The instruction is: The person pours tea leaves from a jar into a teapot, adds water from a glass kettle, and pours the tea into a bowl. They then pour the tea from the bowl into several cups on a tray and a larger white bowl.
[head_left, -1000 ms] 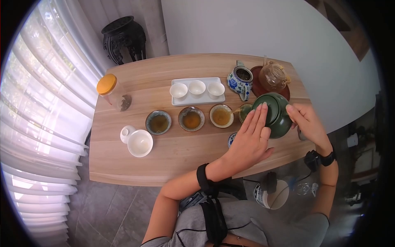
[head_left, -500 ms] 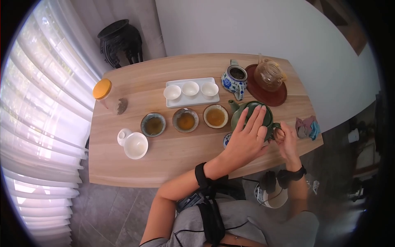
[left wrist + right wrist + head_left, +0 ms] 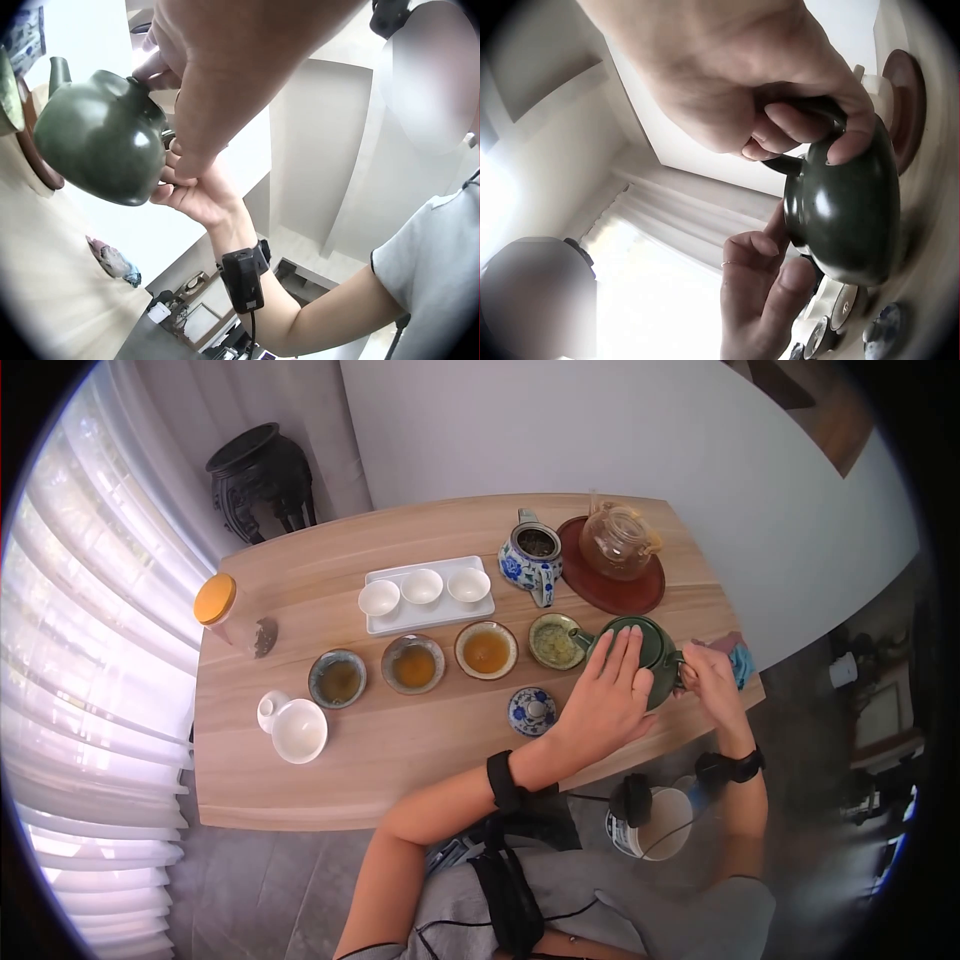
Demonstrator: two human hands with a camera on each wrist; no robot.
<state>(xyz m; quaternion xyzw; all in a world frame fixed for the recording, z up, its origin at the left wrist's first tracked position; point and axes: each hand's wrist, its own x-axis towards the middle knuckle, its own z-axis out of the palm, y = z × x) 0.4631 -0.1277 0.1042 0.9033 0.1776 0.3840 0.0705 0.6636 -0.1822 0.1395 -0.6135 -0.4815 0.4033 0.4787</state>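
The right hand (image 3: 712, 682) curls its fingers round the handle of a green teapot (image 3: 662, 685). Across the teapot's lid rest the straight fingers of the left hand (image 3: 605, 705). In the left wrist view the teapot (image 3: 101, 139) is off the table, and its spout points toward a greenish cup (image 3: 556, 641) of pale yellow-green contents. Left of that cup stand three more, holding amber or brown liquid: one (image 3: 487, 650), another (image 3: 413, 664) and a darker one (image 3: 338, 678). A blue-and-white lid (image 3: 532, 711) lies near the left forearm.
Behind are a white tray (image 3: 430, 616) with three white cups, a blue-and-white teapot (image 3: 531, 560) and a glass teapot (image 3: 615, 542) on a red-brown tray (image 3: 640, 598). At left stand a yellow-lidded jar (image 3: 236, 612) and a white bowl (image 3: 300, 731). A crumpled cloth (image 3: 741, 660) lies at right.
The green teapot has gone from steeply tipped, with liquid at its spout, to more level. Its spout has moved back, and the greenish cup shows fully. The head view has shifted.
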